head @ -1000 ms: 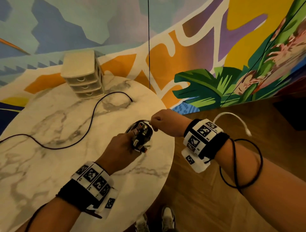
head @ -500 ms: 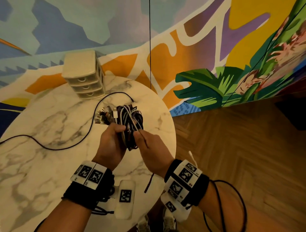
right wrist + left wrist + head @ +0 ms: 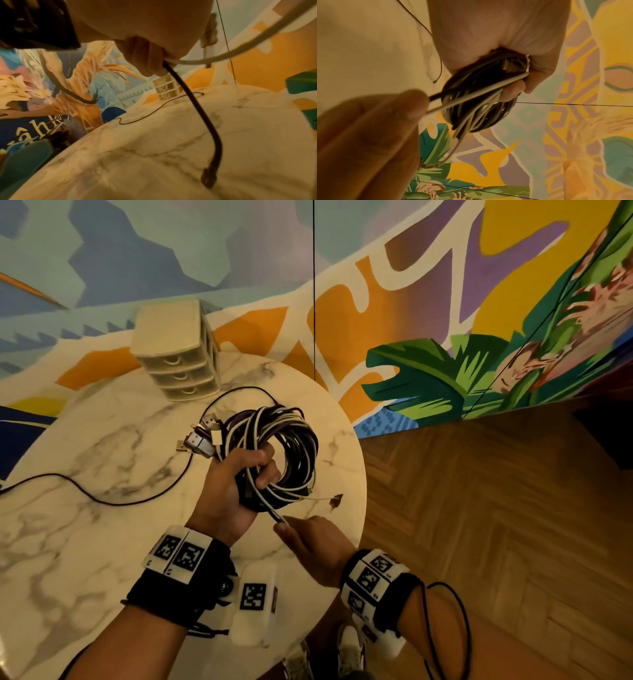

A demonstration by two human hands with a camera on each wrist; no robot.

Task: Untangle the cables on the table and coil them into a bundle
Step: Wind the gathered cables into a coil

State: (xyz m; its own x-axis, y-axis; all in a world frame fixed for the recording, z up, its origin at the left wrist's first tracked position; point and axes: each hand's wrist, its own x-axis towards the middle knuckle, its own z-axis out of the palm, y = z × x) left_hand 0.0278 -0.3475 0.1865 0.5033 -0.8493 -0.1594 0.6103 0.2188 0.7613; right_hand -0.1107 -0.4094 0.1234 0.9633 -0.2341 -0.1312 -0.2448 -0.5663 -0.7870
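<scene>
Your left hand (image 3: pixel 236 491) curls its fingers through the cable coil (image 3: pixel 274 453), gripping the bundle above the round marble bench (image 3: pixel 102 508), near the bench's right edge, with wooden floor beyond. The plug ends (image 3: pixel 202 438) fan out from the coil toward the small drawer unit (image 3: pixel 178 354). Your right hand (image 3: pixel 315 546), just below the coil, pinches two loose ends, one white and one dark; their tips are hidden in your fingers. One thin black cable (image 3: pixel 102 494) lies loose across the bench left of the coil, cut off at the frame's edge.
</scene>
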